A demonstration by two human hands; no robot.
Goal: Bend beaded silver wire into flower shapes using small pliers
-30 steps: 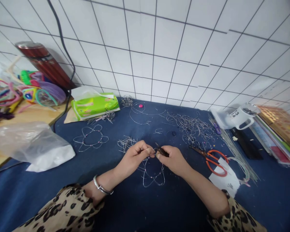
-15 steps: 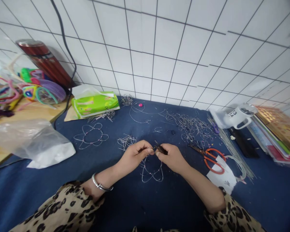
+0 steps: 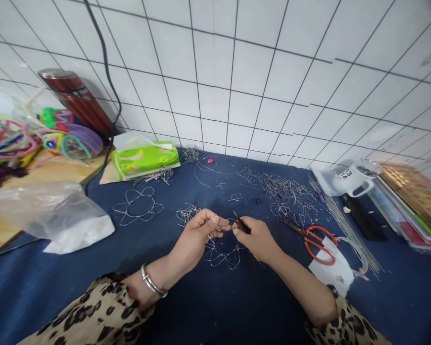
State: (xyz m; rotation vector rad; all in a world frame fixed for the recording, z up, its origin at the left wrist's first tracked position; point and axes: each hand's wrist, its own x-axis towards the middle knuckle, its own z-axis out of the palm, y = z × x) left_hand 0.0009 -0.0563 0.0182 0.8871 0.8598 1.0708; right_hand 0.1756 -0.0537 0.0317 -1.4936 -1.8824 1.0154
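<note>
My left hand [image 3: 197,237] pinches the upper edge of a wire flower [image 3: 232,261], a thin silver ring with looped petals and small pinkish beads. Dark-jawed pliers [image 3: 242,224] sit in my closed right hand [image 3: 256,237], their tip pointing up and away. A bit of yellow handle shows under that palm. My fingertips nearly meet at the flower's top, and they hide the exact spot where the wire is held. On the cloth to the left lies a second wire flower [image 3: 138,206], flat and with rounded petals. Just beyond my left hand is a small heap of wire pieces [image 3: 187,214].
Orange-handled scissors [image 3: 321,244] lie on white paper at right. Behind them spreads a tangle of wire [image 3: 287,189]. A white mug [image 3: 355,178] and books [image 3: 413,196] stand far right. At left are a green tissue pack [image 3: 145,162], a plastic bag [image 3: 64,211] and a red thermos [image 3: 79,103].
My left hand has turned slightly, and its fingers have shifted on the wire flower, which has rotated a little. The pliers stay in my right hand. The whole view has shifted slightly.
</note>
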